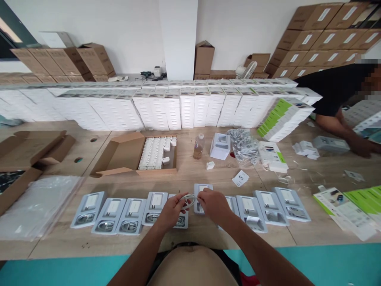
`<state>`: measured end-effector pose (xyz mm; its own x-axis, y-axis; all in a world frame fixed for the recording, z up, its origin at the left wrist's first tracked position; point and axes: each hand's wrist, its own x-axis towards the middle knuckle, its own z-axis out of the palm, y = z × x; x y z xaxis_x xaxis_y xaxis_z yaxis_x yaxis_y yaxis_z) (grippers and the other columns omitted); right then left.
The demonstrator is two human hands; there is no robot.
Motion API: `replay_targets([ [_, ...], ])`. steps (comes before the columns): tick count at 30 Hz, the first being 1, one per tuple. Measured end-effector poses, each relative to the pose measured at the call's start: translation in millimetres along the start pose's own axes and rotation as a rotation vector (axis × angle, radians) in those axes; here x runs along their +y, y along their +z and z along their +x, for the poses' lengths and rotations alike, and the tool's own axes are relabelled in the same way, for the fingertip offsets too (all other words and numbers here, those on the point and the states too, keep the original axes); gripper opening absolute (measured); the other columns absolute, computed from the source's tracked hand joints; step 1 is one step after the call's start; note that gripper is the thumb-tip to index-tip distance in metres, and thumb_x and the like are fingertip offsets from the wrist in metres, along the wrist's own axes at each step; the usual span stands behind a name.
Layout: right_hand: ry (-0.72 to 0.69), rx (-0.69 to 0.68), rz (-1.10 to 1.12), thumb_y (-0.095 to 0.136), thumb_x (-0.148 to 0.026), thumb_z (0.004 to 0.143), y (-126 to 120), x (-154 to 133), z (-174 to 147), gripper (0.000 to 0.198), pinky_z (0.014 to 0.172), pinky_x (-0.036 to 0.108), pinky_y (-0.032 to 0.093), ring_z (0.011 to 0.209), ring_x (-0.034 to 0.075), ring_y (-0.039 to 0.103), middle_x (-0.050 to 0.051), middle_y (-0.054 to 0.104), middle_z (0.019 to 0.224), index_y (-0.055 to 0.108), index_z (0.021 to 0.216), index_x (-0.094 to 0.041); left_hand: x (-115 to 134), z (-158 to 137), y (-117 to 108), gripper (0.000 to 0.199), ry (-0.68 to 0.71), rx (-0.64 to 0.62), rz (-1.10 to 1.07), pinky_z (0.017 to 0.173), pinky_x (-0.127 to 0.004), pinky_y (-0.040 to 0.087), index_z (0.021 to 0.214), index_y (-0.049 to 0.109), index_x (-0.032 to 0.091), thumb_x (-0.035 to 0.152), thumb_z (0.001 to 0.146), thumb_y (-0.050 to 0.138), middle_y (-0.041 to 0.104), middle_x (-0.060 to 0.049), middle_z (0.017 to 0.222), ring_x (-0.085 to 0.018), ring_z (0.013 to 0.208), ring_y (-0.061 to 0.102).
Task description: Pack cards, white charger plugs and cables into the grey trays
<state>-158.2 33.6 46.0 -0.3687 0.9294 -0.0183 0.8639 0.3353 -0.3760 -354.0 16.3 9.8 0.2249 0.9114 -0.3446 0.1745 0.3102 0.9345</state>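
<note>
Between my two hands is a coiled white cable (188, 201), held above the row of trays. My left hand (172, 210) grips the coil from the left, and the fingers of my right hand (212, 203) pinch its right side. Under and beside my hands, grey plastic trays (129, 203) stand in a row along the table; each visible one has a white block in its upper part. Trays on the left also hold coiled cables (129, 226). One tray (203, 187) sits slightly forward of the row, partly hidden by my right hand.
An open cardboard box (157, 171) contains white adapters. Nearby are a bottle (199, 146), a loose adapter (210, 165), bagged cables (244, 145) and a printed card (240, 178). Stacked white boxes (187, 107) line the back. At right a co-worker's arm (336, 123) reaches over the table.
</note>
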Motion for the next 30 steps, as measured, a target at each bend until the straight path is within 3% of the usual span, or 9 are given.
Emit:
replay_targets([
  [7, 0.217, 0.042, 0.743, 0.048, -0.033, 0.091, 20.8, -12.8, 6.6, 0.022, 0.06, 0.024, 0.041, 0.056, 0.013, 0.059, -0.003, 0.061, 0.058, 0.059, 0.076, -0.02, -10.9, -5.1, 10.6, 0.039, 0.184, 0.157, 0.272, 0.063, -0.027, 0.049, 0.124, 0.06, 0.022, 0.032, 0.092, 0.04, 0.068, -0.003, 0.086, -0.013, 0.063, 0.06],
  [10, 0.285, 0.073, 0.996, 0.052, -0.039, 0.088, 35.5, -14.9, 8.9, 0.022, 0.055, 0.024, 0.043, 0.055, 0.014, 0.063, -0.002, 0.063, 0.063, 0.058, 0.078, -0.019, -12.6, -5.1, 11.7, 0.037, 0.178, 0.155, 0.193, 0.063, -0.026, 0.049, 0.124, 0.06, 0.024, 0.032, 0.092, 0.042, 0.069, -0.002, 0.088, -0.013, 0.062, 0.061],
  [14, 0.394, -0.024, 1.239, 0.057, -0.047, 0.082, 50.6, -15.0, 5.4, 0.029, 0.044, 0.023, 0.036, 0.052, 0.016, 0.062, 0.001, 0.065, 0.066, 0.059, 0.082, -0.018, -16.4, -1.3, 10.2, 0.038, 0.102, 0.091, -0.136, 0.064, -0.027, 0.051, 0.121, 0.062, 0.019, 0.036, 0.089, 0.05, 0.07, -0.005, 0.092, -0.016, 0.072, 0.062],
  [16, 0.37, -0.02, 1.191, 0.057, -0.046, 0.083, 55.9, -14.9, 1.6, 0.029, 0.047, 0.024, 0.039, 0.051, 0.015, 0.059, 0.001, 0.065, 0.067, 0.063, 0.083, -0.018, -18.6, 0.7, 9.4, 0.042, 0.055, 0.048, -0.302, 0.065, -0.027, 0.051, 0.121, 0.062, 0.016, 0.039, 0.087, 0.054, 0.07, -0.007, 0.093, -0.017, 0.077, 0.062],
  [18, 0.304, 0.113, 0.988, 0.059, -0.041, 0.083, 59.9, -14.6, -2.3, 0.024, 0.057, 0.028, 0.045, 0.058, 0.015, 0.058, 0.003, 0.064, 0.074, 0.068, 0.085, -0.018, -19.7, 1.5, 8.2, 0.044, 0.019, 0.014, -0.357, 0.067, -0.027, 0.05, 0.121, 0.062, 0.015, 0.041, 0.085, 0.057, 0.07, -0.009, 0.095, -0.018, 0.08, 0.063],
  [20, 0.267, 0.293, 0.766, 0.064, -0.034, 0.078, 61.4, -13.2, -5.6, 0.023, 0.07, 0.031, 0.048, 0.069, 0.016, 0.058, 0.006, 0.064, 0.093, 0.069, 0.096, -0.02, -18.9, 1.1, 5.9, 0.044, 0.007, -0.017, -0.308, 0.07, -0.028, 0.05, 0.122, 0.062, 0.016, 0.041, 0.086, 0.057, 0.07, -0.009, 0.1, -0.019, 0.084, 0.063],
  [22, 0.225, 0.356, 0.659, 0.068, -0.028, 0.075, 59.0, -9.7, -8.3, 0.036, 0.077, 0.032, 0.048, 0.077, 0.016, 0.058, 0.008, 0.06, 0.109, 0.065, 0.11, -0.022, -15.7, -0.2, 2.7, 0.041, 0.034, -0.044, -0.168, 0.073, -0.029, 0.051, 0.122, 0.062, 0.02, 0.039, 0.088, 0.053, 0.069, -0.008, 0.108, -0.02, 0.089, 0.063],
  [26, 0.099, 0.082, 0.687, 0.063, -0.03, 0.081, 43.7, 7.5, -13.4, 0.024, 0.078, 0.03, 0.048, 0.08, 0.016, 0.061, 0.003, 0.068, 0.095, 0.068, 0.104, -0.024, -5.7, -2.3, 0.4, 0.036, 0.217, -0.088, 0.265, 0.086, -0.033, 0.047, 0.123, 0.063, 0.027, 0.029, 0.091, 0.047, 0.069, -0.005, 0.108, -0.021, 0.098, 0.06],
  [30, 0.18, -0.115, 0.811, 0.063, -0.032, 0.08, 33.3, 43.0, -21.2, 0.017, 0.073, 0.028, 0.048, 0.074, 0.016, 0.062, 0.001, 0.071, 0.079, 0.071, 0.09, -0.02, -5.3, 2.3, 13.2, 0.037, 0.245, -0.213, 0.428, 0.083, -0.031, 0.047, 0.126, 0.06, 0.028, 0.03, 0.093, 0.042, 0.07, -0.004, 0.104, -0.018, 0.084, 0.063],
])
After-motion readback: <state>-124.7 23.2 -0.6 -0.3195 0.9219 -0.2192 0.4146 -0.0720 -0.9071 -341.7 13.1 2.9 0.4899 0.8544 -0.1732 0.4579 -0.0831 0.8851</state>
